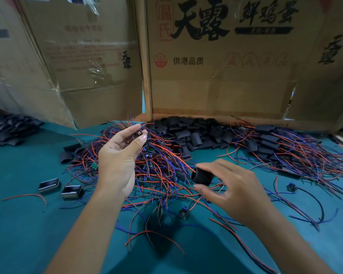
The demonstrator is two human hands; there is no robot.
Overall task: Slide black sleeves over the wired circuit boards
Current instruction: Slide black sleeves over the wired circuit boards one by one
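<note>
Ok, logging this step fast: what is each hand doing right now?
Left hand: pinching a small wired circuit board at its fingertips.
Right hand: holding a black sleeve between thumb and fingers.

Printed cardboard boxes [216, 62] wall off a teal tabletop [24, 224].

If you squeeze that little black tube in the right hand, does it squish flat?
Probably yes. The black sleeve looks thin-walled, and its open end looks pinched oval between the right hand's fingers. Spare sleeves in the pile lie flattened, so it likely bends easily. It seems light, held by fingertips alone.
</note>
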